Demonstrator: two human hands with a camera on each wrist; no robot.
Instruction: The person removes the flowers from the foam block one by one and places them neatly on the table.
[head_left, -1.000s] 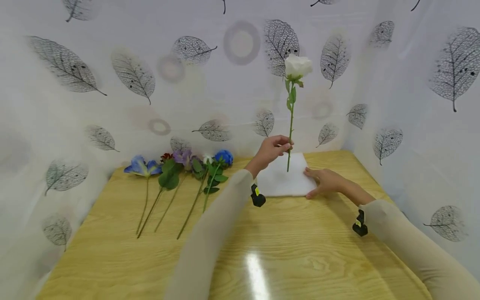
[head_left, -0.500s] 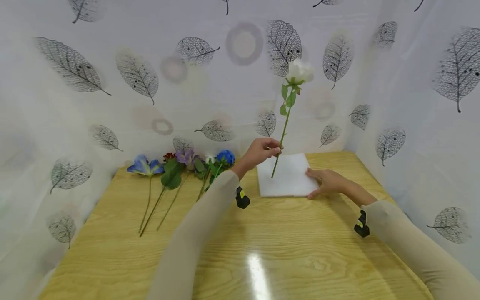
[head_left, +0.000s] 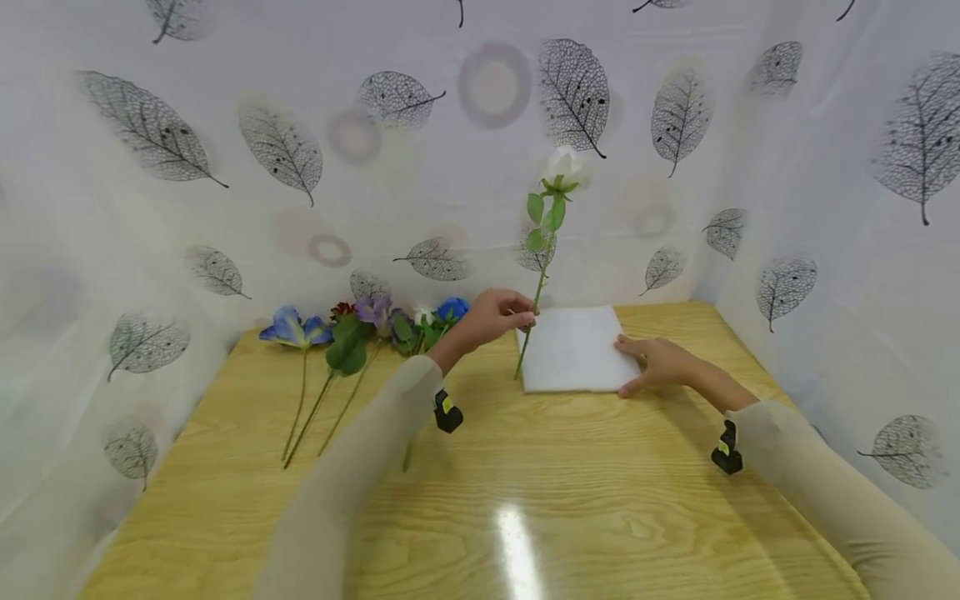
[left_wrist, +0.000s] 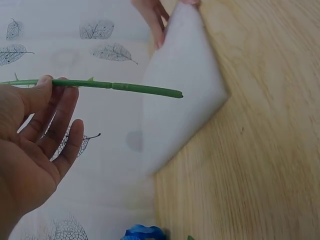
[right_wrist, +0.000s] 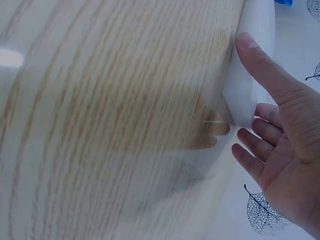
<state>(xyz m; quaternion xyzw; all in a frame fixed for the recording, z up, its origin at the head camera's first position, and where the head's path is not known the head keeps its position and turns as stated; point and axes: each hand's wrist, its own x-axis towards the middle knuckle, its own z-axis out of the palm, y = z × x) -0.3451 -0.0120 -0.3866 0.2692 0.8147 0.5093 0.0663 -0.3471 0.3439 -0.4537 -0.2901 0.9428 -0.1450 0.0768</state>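
Observation:
Between thumb and fingertips my left hand (head_left: 497,318) pinches the green stem of a white artificial rose (head_left: 542,275), with the bloom up and the stem leaning slightly. The cut lower end of the rose stem (left_wrist: 150,90) shows free in the left wrist view and overlaps the left edge of a white foam block (head_left: 573,350) in the head view. My right hand (head_left: 660,363) rests at the right side of the block, fingers by its side edge and thumb near its front corner. In the right wrist view the thumb (right_wrist: 265,67) lies straight along the foam.
Left of the foam, several artificial flowers lie on the wooden table (head_left: 570,483): a blue-violet one (head_left: 294,328), a red one (head_left: 342,310) with a large leaf, a purple one (head_left: 375,312) and a blue one (head_left: 453,309). A leaf-print curtain (head_left: 420,183) surrounds the table's back and sides.
My left hand has carried the white rose left and lower, from above the foam block to its left edge. The right hand stays at the block's right side.

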